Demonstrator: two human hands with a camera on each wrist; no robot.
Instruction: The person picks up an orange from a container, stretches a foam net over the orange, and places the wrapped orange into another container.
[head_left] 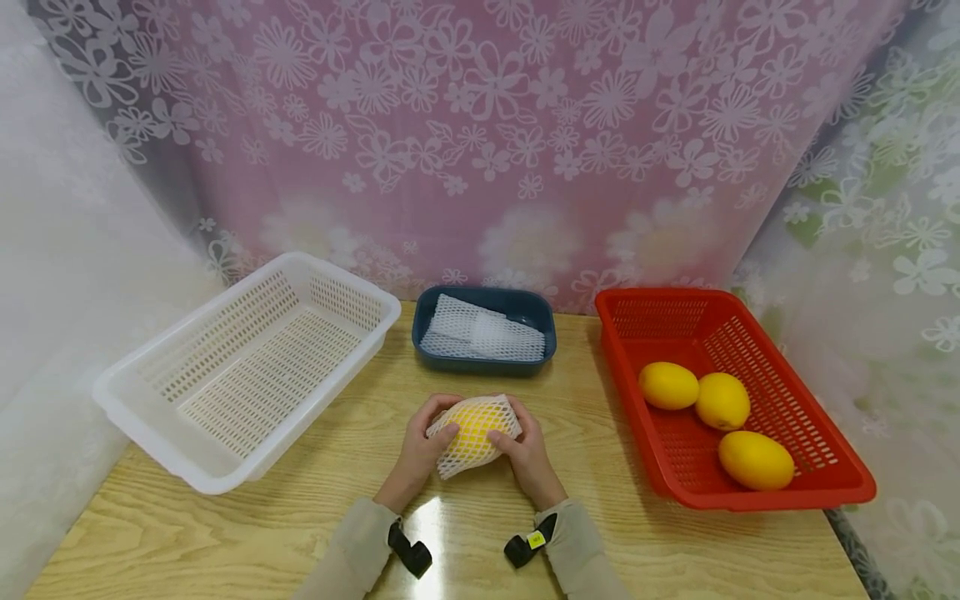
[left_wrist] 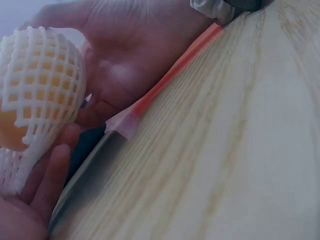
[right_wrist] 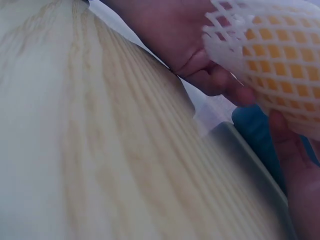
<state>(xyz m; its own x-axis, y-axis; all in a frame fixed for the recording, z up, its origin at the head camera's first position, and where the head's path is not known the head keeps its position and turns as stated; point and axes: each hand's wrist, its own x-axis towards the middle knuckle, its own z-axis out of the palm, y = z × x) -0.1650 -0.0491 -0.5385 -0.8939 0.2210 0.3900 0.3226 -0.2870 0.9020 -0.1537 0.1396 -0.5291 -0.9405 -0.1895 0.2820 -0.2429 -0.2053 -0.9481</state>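
Both hands hold a yellow lemon [head_left: 474, 429] in a white foam net sleeve [head_left: 500, 410], just in front of the blue tray. My left hand [head_left: 420, 450] grips it from the left, thumb on the near side. The right hand [head_left: 531, 457] grips the other end, thumb also pressing the net. In the left wrist view, part of the lemon [left_wrist: 12, 131] shows bare beside the net [left_wrist: 50, 85]. The right wrist view shows the net [right_wrist: 225, 45] reaching past the fruit's end. Most far-side fingers are hidden in the head view.
A dark blue tray [head_left: 483, 367] with several white foam nets [head_left: 480, 329] stands at the back centre. To the right, a red basket [head_left: 630, 408] holds three lemons [head_left: 756, 460]. A white basket [head_left: 330, 408] stands angled at left. Patterned curtains [head_left: 480, 150] hang behind the wooden table [head_left: 315, 517].
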